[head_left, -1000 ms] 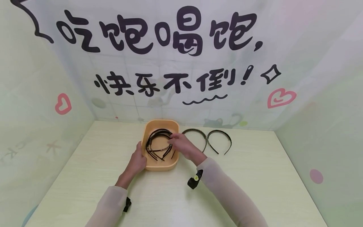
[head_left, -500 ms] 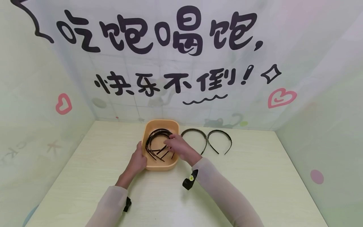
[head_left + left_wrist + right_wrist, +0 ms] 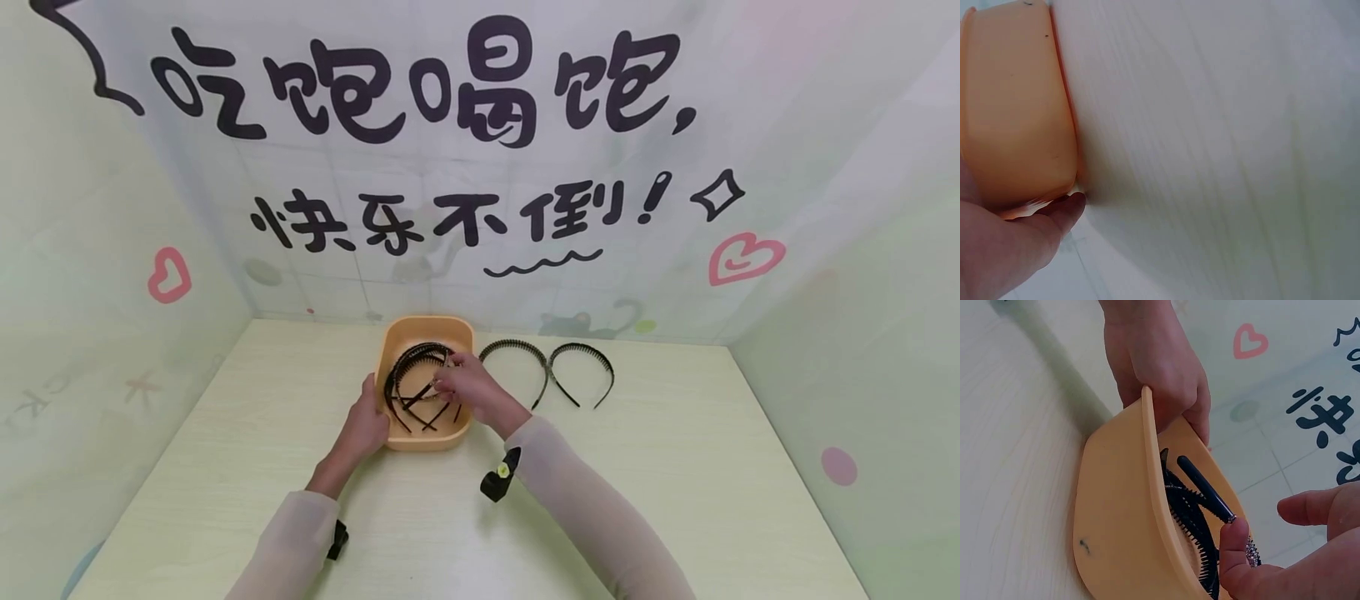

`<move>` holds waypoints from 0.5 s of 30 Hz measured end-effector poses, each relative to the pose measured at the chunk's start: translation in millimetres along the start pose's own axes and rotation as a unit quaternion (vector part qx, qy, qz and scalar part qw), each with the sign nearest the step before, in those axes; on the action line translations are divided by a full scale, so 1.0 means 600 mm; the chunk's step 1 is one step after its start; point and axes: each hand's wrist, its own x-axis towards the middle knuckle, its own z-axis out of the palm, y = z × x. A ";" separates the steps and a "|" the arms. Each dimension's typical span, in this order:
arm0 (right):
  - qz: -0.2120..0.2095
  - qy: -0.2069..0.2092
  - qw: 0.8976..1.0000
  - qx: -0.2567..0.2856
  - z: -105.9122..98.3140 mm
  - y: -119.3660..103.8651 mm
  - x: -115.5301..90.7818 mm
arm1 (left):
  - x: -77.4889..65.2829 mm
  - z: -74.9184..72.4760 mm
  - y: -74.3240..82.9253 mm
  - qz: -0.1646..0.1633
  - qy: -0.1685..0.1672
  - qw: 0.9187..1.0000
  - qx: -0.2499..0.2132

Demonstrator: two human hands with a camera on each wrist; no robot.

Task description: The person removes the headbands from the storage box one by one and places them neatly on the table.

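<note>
Centre frame, the left hand point(image 3: 367, 425) grips the orange bin point(image 3: 424, 445), seemingly steadying it; the right hand point(image 3: 477, 388) holds a headband point(image 3: 1204, 487).

Back wall point(image 3: 480, 167): black lettering point(image 3: 470, 221) "吃饱喝饱, 快乐不倒!"; left wall point(image 3: 97, 217): faint letters point(image 3: 56, 383), unclear.

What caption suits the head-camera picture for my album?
Left hand holding an orange bin of dark headbands, right hand over its rim, two more headbands beside it on the table.
</note>
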 end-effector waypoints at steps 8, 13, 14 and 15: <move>-0.001 0.032 0.999 -0.017 0.008 0.004 0.006 | 0.000 -0.004 0.000 -0.006 -0.006 1.000 0.007; -0.022 0.096 0.995 -0.027 0.014 0.004 0.006 | 0.000 -0.003 0.001 -0.006 -0.004 1.000 0.005; -0.027 0.109 0.993 -0.028 0.014 0.004 0.006 | 0.000 -0.003 0.000 -0.005 -0.004 1.000 0.004; -0.033 0.120 0.992 -0.029 0.014 0.004 0.007 | 0.000 -0.003 0.000 -0.006 -0.005 1.000 0.002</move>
